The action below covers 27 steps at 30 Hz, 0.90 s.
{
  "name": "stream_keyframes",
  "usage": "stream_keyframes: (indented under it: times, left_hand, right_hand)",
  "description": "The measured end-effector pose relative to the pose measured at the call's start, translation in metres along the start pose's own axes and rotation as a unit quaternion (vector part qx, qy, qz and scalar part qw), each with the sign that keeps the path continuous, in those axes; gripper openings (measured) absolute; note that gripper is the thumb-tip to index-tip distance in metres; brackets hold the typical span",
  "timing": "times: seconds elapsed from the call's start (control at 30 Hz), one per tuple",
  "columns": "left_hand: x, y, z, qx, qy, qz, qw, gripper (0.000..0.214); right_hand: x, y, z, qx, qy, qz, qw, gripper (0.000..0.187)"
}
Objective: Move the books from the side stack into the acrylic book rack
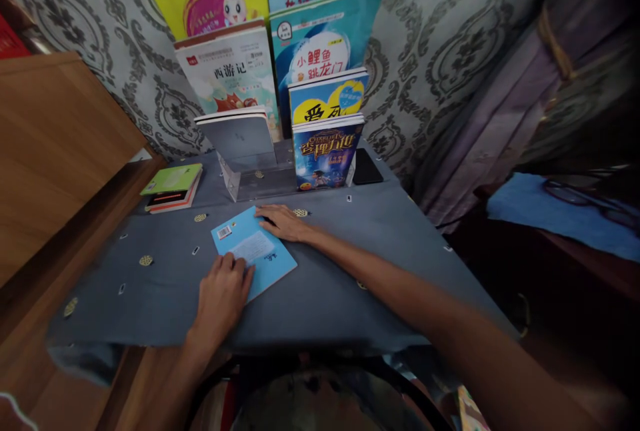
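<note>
A thin light-blue booklet [255,248] lies flat, back cover up, on the grey-blue cloth of the table [350,264]. My left hand [221,294] rests on its near corner with the fingers lying flat on the cover. My right hand [283,221] lies at the booklet's far right edge, fingers stretched out and touching it. Neither hand grips anything.
A tiered stand at the back holds several upright books, the front one a dark fantasy cover [325,151]. A small stack with a green book [173,186] lies at the left. A black phone [367,168] lies right of the stand. A wooden cabinet [50,144] stands left.
</note>
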<state>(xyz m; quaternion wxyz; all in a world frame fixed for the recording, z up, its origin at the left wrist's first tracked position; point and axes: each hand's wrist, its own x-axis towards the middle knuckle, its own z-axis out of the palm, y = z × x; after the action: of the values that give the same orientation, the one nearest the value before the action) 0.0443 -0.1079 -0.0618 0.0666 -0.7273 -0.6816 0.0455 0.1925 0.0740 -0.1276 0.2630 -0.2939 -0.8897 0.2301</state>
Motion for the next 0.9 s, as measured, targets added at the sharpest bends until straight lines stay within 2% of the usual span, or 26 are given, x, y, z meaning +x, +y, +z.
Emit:
stream_keyframes:
  times: [0.13,0.3,0.47,0.57,0.77,0.9]
  left_hand:
    - [-0.003,0.026,0.019,-0.053,0.081,0.098,0.99,0.035]
    - [0.001,0.05,0.028,-0.06,0.097,0.116,0.987,0.035]
    - [0.008,0.052,0.018,-0.028,0.065,0.11,0.991,0.028]
    - [0.009,0.052,0.016,-0.015,0.07,0.119,0.99,0.028]
    - [0.009,0.053,0.02,0.0,0.119,0.146,0.982,0.026]
    - [0.009,0.051,0.018,-0.002,0.123,0.155,0.98,0.024]
  right_hand:
    - [-0.002,0.0,0.0,0.03,0.009,0.013,0.999,0.033]
    - [-0.022,-0.009,-0.005,0.112,0.03,0.028,0.993,0.033]
    - [-0.053,-0.024,-0.011,0.196,0.04,0.027,0.979,0.032]
    - [-0.064,-0.03,-0.014,0.255,0.044,0.047,0.965,0.034]
    - [-0.065,-0.034,-0.019,0.289,0.042,0.08,0.953,0.039]
    - [-0.064,-0.034,-0.021,0.299,0.043,0.084,0.95,0.042]
